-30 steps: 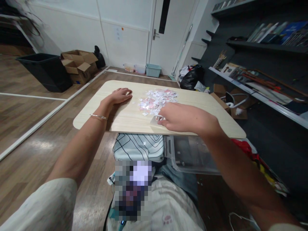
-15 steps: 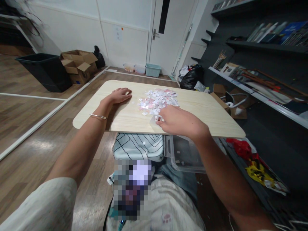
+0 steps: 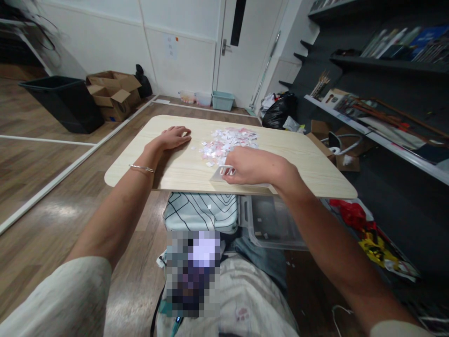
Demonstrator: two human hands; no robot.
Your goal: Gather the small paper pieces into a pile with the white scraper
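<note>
Right hand (image 3: 253, 166) at near edge of paper scrap pile (image 3: 229, 140) mid-desk (image 3: 308, 161) - fingers curled, pinching flat white piece (image 3: 218, 174), which touches the desk just below the pile. Left hand (image 3: 174, 138) palm-down left of pile, fingers flat, close together. Clear bin (image 3: 277, 224) on floor under desk edge.

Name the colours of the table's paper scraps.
White and pink paper scraps, beside the right hand gripping a clear plastic piece; head view.

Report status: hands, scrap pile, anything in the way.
Left hand flat on table, open. Right hand shut on flat white tool at near edge of paper scraps. Nothing between them.
</note>
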